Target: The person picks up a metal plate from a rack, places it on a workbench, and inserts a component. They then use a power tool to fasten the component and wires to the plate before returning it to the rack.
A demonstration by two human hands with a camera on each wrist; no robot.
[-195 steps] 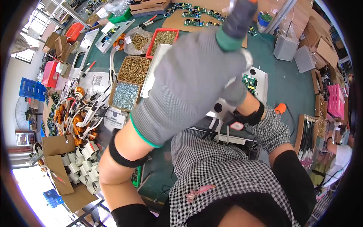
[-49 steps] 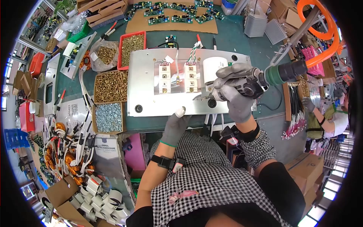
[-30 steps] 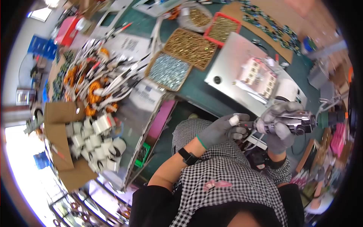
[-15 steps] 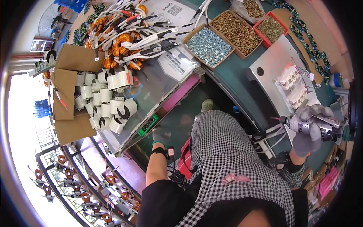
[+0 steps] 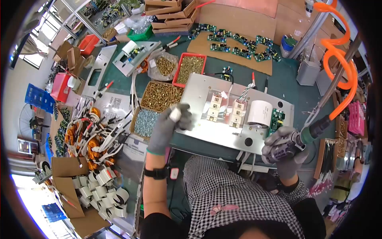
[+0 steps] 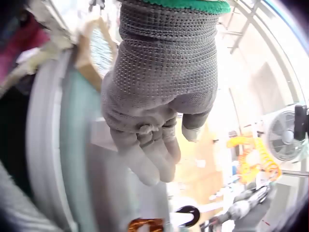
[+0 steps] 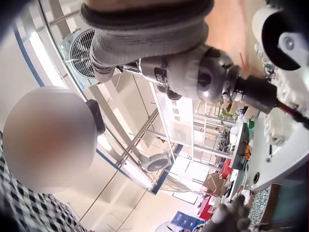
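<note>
In the head view, the gloved left hand [image 5: 169, 125] is over the near-left edge of a silver metal plate [image 5: 195, 133], beside the bins. Its fingers bend loosely in the left wrist view, the hand [image 6: 161, 87] showing nothing held. The gloved right hand [image 5: 287, 153] grips a power driver [image 5: 284, 148] at the plate's near-right corner. The right wrist view shows that hand [image 7: 145, 41] round the driver [image 7: 205, 77], a dark bit pointing out. On the plate are two white terminal blocks [image 5: 215, 107], a white cylinder [image 5: 260, 114] and a green circuit board [image 5: 276, 121].
Left of the plate are boxes of brass screws [image 5: 161, 96] and silvery hardware [image 5: 146, 122], and a red tray [image 5: 189, 69]. Circuit boards lie on cardboard [image 5: 199, 49] behind. An orange coiled hose [image 5: 350, 85] hangs at right. Copper coils [image 5: 93, 145] and white cylinders [image 5: 103, 195] are at far left.
The left hand has risen from low beside the bench to over the plate's near-left edge. The right hand still grips the driver. The head view has swung back towards the bench.
</note>
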